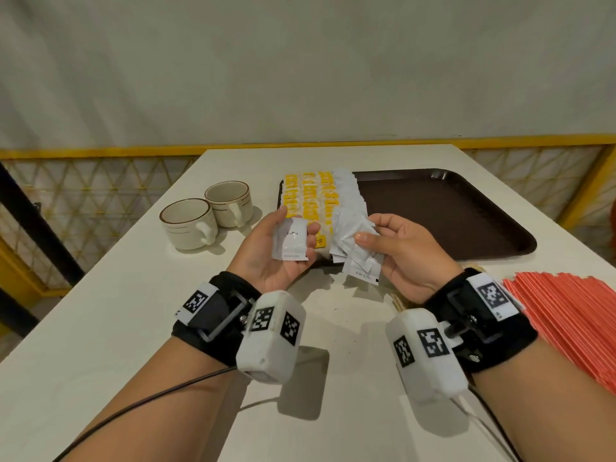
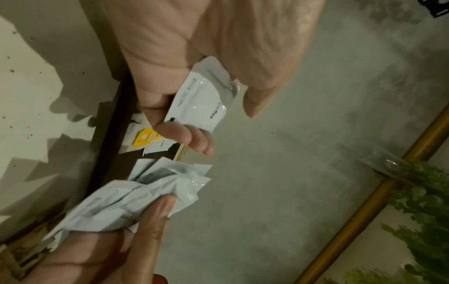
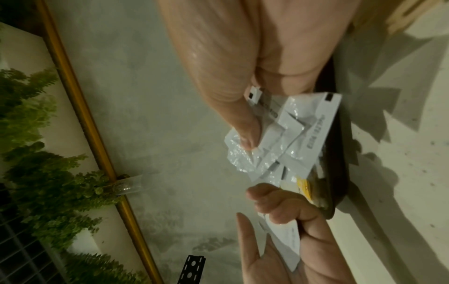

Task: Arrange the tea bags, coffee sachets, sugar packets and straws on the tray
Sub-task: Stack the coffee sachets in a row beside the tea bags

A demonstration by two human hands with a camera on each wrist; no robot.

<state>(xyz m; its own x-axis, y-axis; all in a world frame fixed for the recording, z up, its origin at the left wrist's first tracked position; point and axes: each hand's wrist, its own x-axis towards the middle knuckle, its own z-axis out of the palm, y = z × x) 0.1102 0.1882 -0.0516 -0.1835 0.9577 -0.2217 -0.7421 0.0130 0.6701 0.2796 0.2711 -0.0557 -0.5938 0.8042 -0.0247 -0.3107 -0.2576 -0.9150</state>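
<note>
Head view: both hands raised over near edge of white table, palms turned up, close together but not touching. Left hand cradling single white sachet, fingers curled under it, thumb pressed on upper left edge; small dark print on sachet front, too small to read. Right hand gripping crumpled bunch of white sachets, thumb clamped on top, fingers curled beneath, corners fanning out toward left hand and down. Brown tray on table just beyond hands; left portion filled w/ rows of yellow-tagged tea bags, column of white packets overlapping alongside, right portion bare. Two cream cups w/ brown rim lines left of tray, touching each other, handles facing near side. Stack of red-orange straws on table by right wrist, off tray. Left wrist view: single sachet pinched btwn thumb and curled fingers, tray edge and a yellow tag below; right hand's bunch lower in frame under thumb. Right wrist view: thumb pressing bunch against fingers, left hand opposite w/ its sachet. Black wrist straps w/ white camera units and cables on both forearms.
</note>
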